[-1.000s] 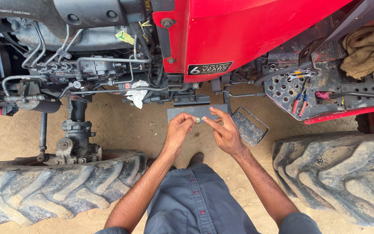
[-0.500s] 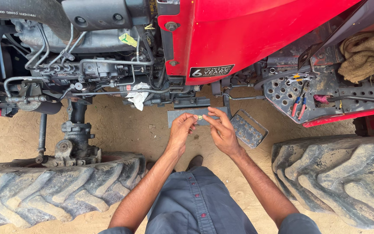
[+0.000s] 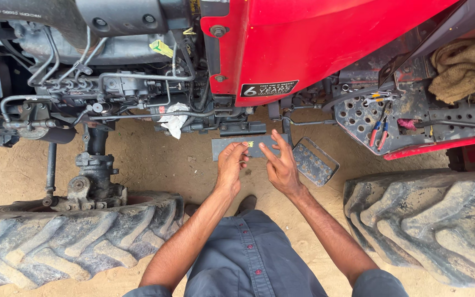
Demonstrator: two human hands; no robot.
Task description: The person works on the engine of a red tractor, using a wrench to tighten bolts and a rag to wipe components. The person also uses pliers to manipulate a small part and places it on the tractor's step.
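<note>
Both of my hands are held out over a flat grey metal plate (image 3: 222, 146) under the red tractor body (image 3: 314, 44). My left hand (image 3: 230, 165) pinches a small part with a yellowish tip (image 3: 248, 144) between thumb and fingers. My right hand (image 3: 280, 165) has its fingers stretched toward the same small part, touching or nearly touching it. The part is too small to identify. My grey shirt (image 3: 248, 258) fills the bottom of the view.
The exposed engine with pipes and a white rag (image 3: 172, 120) lies at upper left. A tyre (image 3: 67, 242) is at the left, another tyre (image 3: 435, 225) at the right. A ribbed pedal (image 3: 315, 162), a perforated footplate with pliers (image 3: 377, 132) and burlap cloth (image 3: 468, 66) sit to the right. Sandy ground below.
My hands have stayed together by the grey plate, shifting slightly; the left fingers have closed tighter on the small part.
</note>
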